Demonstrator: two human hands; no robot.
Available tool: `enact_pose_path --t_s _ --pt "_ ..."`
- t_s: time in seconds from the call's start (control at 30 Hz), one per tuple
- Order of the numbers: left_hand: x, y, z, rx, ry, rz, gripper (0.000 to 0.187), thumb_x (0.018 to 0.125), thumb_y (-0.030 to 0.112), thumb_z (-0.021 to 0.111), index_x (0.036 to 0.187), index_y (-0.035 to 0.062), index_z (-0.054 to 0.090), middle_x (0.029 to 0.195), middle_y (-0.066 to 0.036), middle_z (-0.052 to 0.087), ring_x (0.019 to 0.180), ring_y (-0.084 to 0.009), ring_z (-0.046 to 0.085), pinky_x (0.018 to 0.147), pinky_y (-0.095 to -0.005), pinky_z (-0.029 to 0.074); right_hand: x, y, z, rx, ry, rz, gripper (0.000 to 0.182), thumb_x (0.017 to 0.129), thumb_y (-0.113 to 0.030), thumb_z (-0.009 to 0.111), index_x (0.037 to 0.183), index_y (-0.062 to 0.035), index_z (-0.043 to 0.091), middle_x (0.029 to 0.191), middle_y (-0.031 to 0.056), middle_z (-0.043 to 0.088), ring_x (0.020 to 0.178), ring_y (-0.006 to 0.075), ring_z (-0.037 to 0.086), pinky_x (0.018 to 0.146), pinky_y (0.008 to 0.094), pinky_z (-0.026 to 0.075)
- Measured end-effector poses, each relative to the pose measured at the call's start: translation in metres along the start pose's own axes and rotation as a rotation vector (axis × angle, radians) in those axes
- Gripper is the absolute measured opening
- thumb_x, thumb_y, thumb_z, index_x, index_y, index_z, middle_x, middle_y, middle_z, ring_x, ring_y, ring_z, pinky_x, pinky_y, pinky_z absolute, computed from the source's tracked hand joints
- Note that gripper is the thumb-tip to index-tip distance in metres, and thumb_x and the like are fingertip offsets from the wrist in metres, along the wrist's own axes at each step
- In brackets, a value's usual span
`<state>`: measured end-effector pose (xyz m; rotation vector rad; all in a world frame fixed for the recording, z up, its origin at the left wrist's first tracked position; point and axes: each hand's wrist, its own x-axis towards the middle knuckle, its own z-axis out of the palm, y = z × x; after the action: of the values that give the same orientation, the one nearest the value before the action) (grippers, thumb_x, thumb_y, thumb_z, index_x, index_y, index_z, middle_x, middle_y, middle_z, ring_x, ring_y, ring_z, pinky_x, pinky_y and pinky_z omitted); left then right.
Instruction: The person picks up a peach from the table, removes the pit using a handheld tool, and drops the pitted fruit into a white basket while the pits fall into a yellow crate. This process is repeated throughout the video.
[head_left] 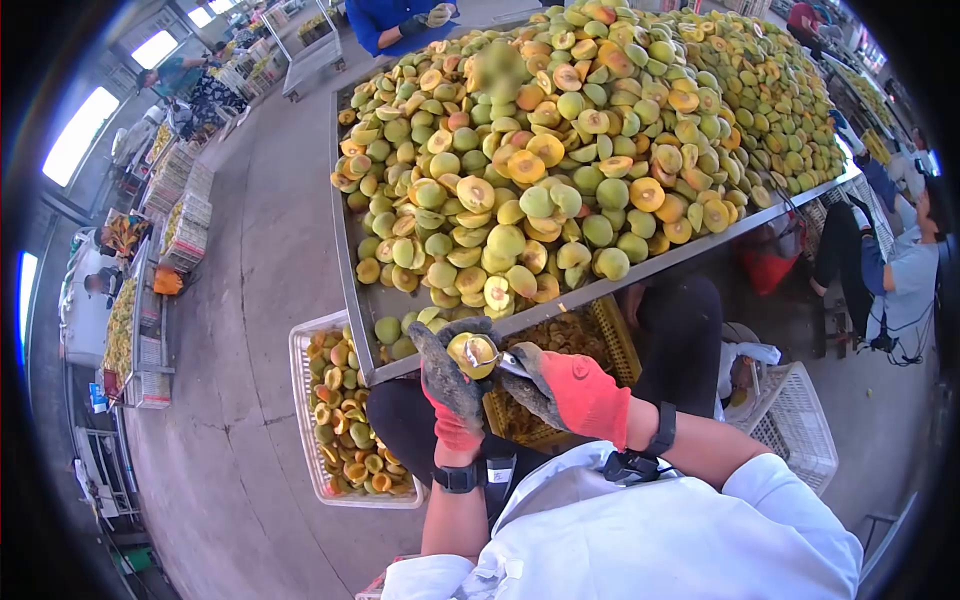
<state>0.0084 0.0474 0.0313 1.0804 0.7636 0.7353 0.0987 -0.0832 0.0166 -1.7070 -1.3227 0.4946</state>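
Observation:
My left hand (447, 385), in a red and dark grey work glove, is closed around a peach half (470, 352), cut face showing. My right hand (575, 392), gloved alike, grips a small metal pitting tool (513, 366); its curved tip meets the peach half. Most of the tool's handle is hidden in the glove. Just beyond my hands rises a heap of cut green and yellow peaches (545, 150) on a metal-edged table (640, 262).
A white crate (303, 400) with peach halves stands to the left of my knees. Below my hands is a yellow crate (617, 345) holding brownish scraps. Another white crate (800, 425) sits at right. Co-workers (385, 25) are around the table, and stacked crates (185, 235) line the left.

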Motion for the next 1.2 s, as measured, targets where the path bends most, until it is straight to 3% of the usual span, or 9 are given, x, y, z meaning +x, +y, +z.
enact_pose_path --t_s 0.37,0.43,0.5,0.53,0.6,0.77,0.97,1.13,1.2 --pt "0.004 -0.008 -0.022 -0.061 -0.188 -0.129 0.064 0.095 0.055 0.034 0.091 -0.0026 0.062 0.075 -0.009 0.064 0.065 -0.0165 0.063 0.060 -0.0270 0.053 -0.016 0.016 0.013 -0.261 -0.100 0.003 0.027 0.081 -0.013 0.057 0.103 0.0006 0.048 0.076 0.0177 0.057 0.069 0.0332 0.060 0.057 0.0413 0.047" --pt "0.001 -0.027 -0.025 0.067 -0.148 0.012 0.060 0.096 0.052 0.031 0.098 -0.0008 0.058 0.081 -0.009 0.063 0.070 -0.0181 0.063 0.065 -0.0292 0.054 -0.019 0.016 0.021 -0.055 -0.093 0.077 0.025 0.097 -0.028 0.042 0.097 -0.0052 0.054 0.069 0.0060 0.054 0.060 0.0207 0.053 0.056 0.0342 0.044" --pt "0.000 -0.054 -0.033 0.105 -0.043 0.158 0.045 0.098 0.042 0.030 0.109 0.0039 0.051 0.095 -0.008 0.059 0.085 -0.0190 0.061 0.076 -0.0322 0.054 -0.020 0.009 0.023 0.217 -0.051 0.170 0.039 0.099 -0.036 0.037 0.088 -0.0063 0.058 0.066 0.0029 0.053 0.060 0.0142 0.050 0.056 0.0312 0.042" --pt "0.005 -0.074 -0.044 -0.096 -0.059 0.136 0.040 0.098 0.036 0.031 0.109 0.0042 0.052 0.099 -0.009 0.059 0.092 -0.0179 0.059 0.081 -0.0315 0.051 -0.009 -0.013 0.009 0.690 -0.208 0.743 0.046 0.099 -0.041 0.035 0.082 -0.0066 0.060 0.064 0.0020 0.054 0.059 0.0133 0.050 0.057 0.0307 0.041" --pt "0.002 -0.083 -0.030 0.014 0.141 0.364 0.019 0.093 0.019 0.053 0.096 0.0006 0.053 0.087 -0.004 0.057 0.078 -0.0114 0.056 0.070 -0.0269 0.048 -0.013 -0.009 0.011 0.372 -0.130 0.281 0.050 0.099 -0.045 0.032 0.081 -0.0058 0.058 0.060 0.0007 0.052 0.054 0.0152 0.046 0.055 0.0317 0.040" --pt "0.002 -0.033 -0.014 0.165 -0.042 0.310 0.033 0.095 0.026 0.046 0.090 -0.0010 0.065 0.074 -0.005 0.063 0.061 -0.0083 0.055 0.057 -0.0241 0.045 -0.017 0.016 0.022 0.828 -0.260 0.575 0.023 0.098 -0.024 0.043 0.087 -0.0072 0.053 0.066 -0.0007 0.052 0.055 0.0129 0.047 0.048 0.0274 0.036" --pt "0.000 -0.017 -0.011 0.423 -0.072 0.592 0.067 0.096 0.055 0.031 0.089 -0.0021 0.066 0.078 -0.003 0.064 0.067 -0.0090 0.056 0.059 -0.0224 0.044 -0.019 0.002 0.017 0.376 -0.213 0.208 0.030 0.099 -0.035 0.041 0.091 -0.0106 0.057 0.073 -0.0030 0.054 0.062 0.0076 0.050 0.053 0.0247 0.041" --pt "0.009 -0.038 -0.022 0.128 -0.198 0.190 0.053 0.098 0.045 0.035 0.087 0.0028 0.066 0.069 -0.001 0.061 0.059 -0.0081 0.053 0.054 -0.0233 0.043 -0.021 0.002 0.018 0.406 -0.099 0.150 0.029 0.098 -0.036 0.042 0.093 -0.0111 0.057 0.073 -0.0014 0.055 0.064 0.0083 0.052 0.054 0.0243 0.042" --pt "0.007 -0.032 -0.019 0.128 -0.199 0.224 0.053 0.097 0.046 0.039 0.083 0.0025 0.066 0.067 -0.001 0.060 0.058 -0.0083 0.052 0.054 -0.0239 0.043 -0.022 0.013 0.017 0.831 -0.314 0.573 0.030 0.098 -0.037 0.043 0.093 -0.0109 0.056 0.074 -0.0002 0.056 0.064 0.0087 0.052 0.054 0.0245 0.042"
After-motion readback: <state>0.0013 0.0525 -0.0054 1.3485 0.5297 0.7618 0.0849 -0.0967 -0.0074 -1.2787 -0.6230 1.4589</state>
